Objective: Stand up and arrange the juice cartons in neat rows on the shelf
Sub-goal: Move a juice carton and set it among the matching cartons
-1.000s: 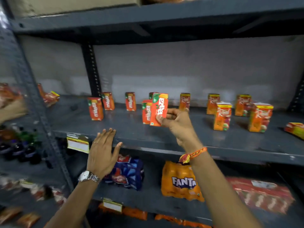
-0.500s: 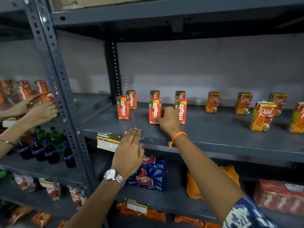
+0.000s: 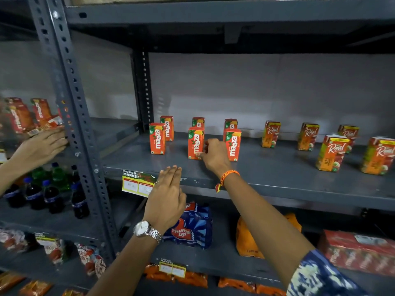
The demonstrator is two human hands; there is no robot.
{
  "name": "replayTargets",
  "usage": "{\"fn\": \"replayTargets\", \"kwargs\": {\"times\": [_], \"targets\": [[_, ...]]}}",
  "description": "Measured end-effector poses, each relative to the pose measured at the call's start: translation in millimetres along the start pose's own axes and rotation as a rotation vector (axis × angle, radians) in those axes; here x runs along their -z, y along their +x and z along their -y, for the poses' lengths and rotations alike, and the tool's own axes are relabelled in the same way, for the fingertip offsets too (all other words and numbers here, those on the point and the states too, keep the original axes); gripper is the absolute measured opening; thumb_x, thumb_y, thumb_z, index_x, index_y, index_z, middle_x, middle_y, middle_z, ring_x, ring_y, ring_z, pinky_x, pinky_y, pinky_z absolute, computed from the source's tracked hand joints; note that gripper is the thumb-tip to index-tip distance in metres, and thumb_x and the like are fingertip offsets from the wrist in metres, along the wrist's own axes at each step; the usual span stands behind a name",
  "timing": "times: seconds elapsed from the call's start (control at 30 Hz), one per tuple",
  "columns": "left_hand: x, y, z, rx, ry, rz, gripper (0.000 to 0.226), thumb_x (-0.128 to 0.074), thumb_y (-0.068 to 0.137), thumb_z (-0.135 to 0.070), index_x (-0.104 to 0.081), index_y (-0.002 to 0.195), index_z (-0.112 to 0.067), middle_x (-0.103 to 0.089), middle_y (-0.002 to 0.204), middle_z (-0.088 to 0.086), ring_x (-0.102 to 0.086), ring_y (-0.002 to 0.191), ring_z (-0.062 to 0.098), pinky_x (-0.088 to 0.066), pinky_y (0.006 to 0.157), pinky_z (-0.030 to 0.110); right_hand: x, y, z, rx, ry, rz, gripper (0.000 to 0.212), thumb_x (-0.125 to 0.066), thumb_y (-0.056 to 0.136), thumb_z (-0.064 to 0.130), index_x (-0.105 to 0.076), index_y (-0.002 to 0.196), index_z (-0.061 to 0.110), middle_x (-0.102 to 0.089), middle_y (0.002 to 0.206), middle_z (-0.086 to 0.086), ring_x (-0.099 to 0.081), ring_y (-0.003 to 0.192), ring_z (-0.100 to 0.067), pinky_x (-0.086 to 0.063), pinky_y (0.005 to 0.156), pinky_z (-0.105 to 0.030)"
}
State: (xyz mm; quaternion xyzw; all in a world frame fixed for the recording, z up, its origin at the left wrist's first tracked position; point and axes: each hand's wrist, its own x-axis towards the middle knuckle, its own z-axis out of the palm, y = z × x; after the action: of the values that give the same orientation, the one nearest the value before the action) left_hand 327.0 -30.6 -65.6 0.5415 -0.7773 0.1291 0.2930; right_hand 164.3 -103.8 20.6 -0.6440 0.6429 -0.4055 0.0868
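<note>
Six red Maaza cartons stand upright in two rows on the grey shelf (image 3: 277, 180). My right hand (image 3: 213, 155) grips the lower right corner of the middle front Maaza carton (image 3: 195, 142), which stands on the shelf between the left front carton (image 3: 157, 138) and the right front carton (image 3: 232, 144). The back row (image 3: 198, 122) is partly hidden behind them. Several orange Real cartons (image 3: 331, 153) stand upright further right. My left hand (image 3: 166, 199), fingers straight and empty, hovers in front of the shelf edge.
Another person's hand (image 3: 40, 146) touches cartons on the neighbouring shelf at left, beyond a perforated steel post (image 3: 72, 116). Dark bottles (image 3: 51, 193) stand below there. Under my shelf lie a blue Thums Up pack (image 3: 190, 227), an orange pack (image 3: 248, 242) and a red pack (image 3: 359, 255).
One second ago my right hand held the Maaza carton tilted in the air; now it stands in the front row with the hand still on it. The view has shifted left.
</note>
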Motion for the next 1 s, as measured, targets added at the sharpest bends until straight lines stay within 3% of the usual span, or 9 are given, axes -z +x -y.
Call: {"fn": "replayTargets", "kwargs": {"times": [0.1,0.2,0.37,0.47,0.67,0.8,1.0], "targets": [[-4.0,-2.0,-4.9,0.021,-0.015,-0.002,0.064,-0.041,0.092,-0.027,-0.031,0.150,-0.004,-0.035,0.157,0.014,-0.027,0.148,0.026,-0.011,0.122,0.035,21.3,-9.8,-9.1,0.079,0.050,-0.111,0.021,-0.065,0.088,0.005,-0.066,0.108,-0.002,-0.071,0.103,-0.015,-0.070,0.094,-0.025,-0.058,0.083,-0.033],[-9.5,-2.7,-26.2,0.063,-0.033,-0.036,0.066,-0.046,0.092,-0.029,-0.030,0.150,-0.001,-0.033,0.157,0.015,-0.023,0.150,0.028,-0.011,0.123,0.038,59.9,-23.5,-24.8,0.128,0.124,-0.252,0.030,-0.061,0.089,-0.003,-0.063,0.119,-0.002,-0.071,0.106,-0.010,-0.064,0.088,-0.009,-0.051,0.075,-0.006],[-26.7,2.0,-93.1,-0.016,-0.042,-0.037,0.067,-0.044,0.092,-0.037,-0.034,0.149,-0.003,-0.036,0.157,0.013,-0.025,0.149,0.029,-0.019,0.123,0.042,139.8,-46.7,-78.8,0.205,0.202,-0.526,0.036,-0.066,0.088,0.003,-0.063,0.123,0.005,-0.073,0.110,-0.006,-0.068,0.099,-0.009,-0.054,0.093,-0.023],[-37.6,5.3,-140.4,-0.094,-0.080,-0.029,0.066,-0.046,0.091,-0.039,-0.040,0.146,-0.004,-0.042,0.153,0.012,-0.036,0.143,0.030,-0.027,0.119,0.044,192.7,-59.0,-119.9,0.169,0.209,-0.668,0.031,-0.065,0.088,0.002,-0.064,0.118,0.008,-0.074,0.106,-0.006,-0.071,0.096,-0.014,-0.057,0.090,-0.030],[-55.2,11.1,-219.3,-0.194,-0.144,-0.050,0.067,-0.051,0.088,-0.039,-0.041,0.146,-0.006,-0.045,0.152,0.011,-0.039,0.142,0.028,-0.030,0.118,0.044,288.1,-79.2,-201.2,0.058,0.081,-0.951,0.018,-0.062,0.087,0.006,-0.068,0.103,0.010,-0.072,0.096,-0.007,-0.068,0.085,-0.017,-0.056,0.079,-0.024],[-63.2,20.8,-255.5,-0.250,-0.146,-0.048,0.067,-0.050,0.089,-0.041,-0.041,0.147,-0.007,-0.045,0.152,0.010,-0.037,0.143,0.027,-0.028,0.118,0.043,329.8,-85.2,-261.8,-0.091,-0.093,-0.916,0.018,-0.062,0.090,0.016,-0.068,0.106,0.008,-0.068,0.104,-0.014,-0.066,0.092,-0.026,-0.054,0.085,-0.039],[-77.7,30.7,-276.4,-0.274,-0.148,-0.083,0.061,-0.047,0.092,-0.042,-0.046,0.143,-0.007,-0.051,0.147,0.010,-0.044,0.139,0.027,-0.025,0.119,0.040,371.2,-82.1,-328.1,-0.571,-0.478,-0.681,0.054,-0.051,0.095,0.037,-0.048,0.127,-0.008,-0.049,0.130,-0.032,-0.041,0.122,-0.050,-0.035,0.102,-0.052]]}}
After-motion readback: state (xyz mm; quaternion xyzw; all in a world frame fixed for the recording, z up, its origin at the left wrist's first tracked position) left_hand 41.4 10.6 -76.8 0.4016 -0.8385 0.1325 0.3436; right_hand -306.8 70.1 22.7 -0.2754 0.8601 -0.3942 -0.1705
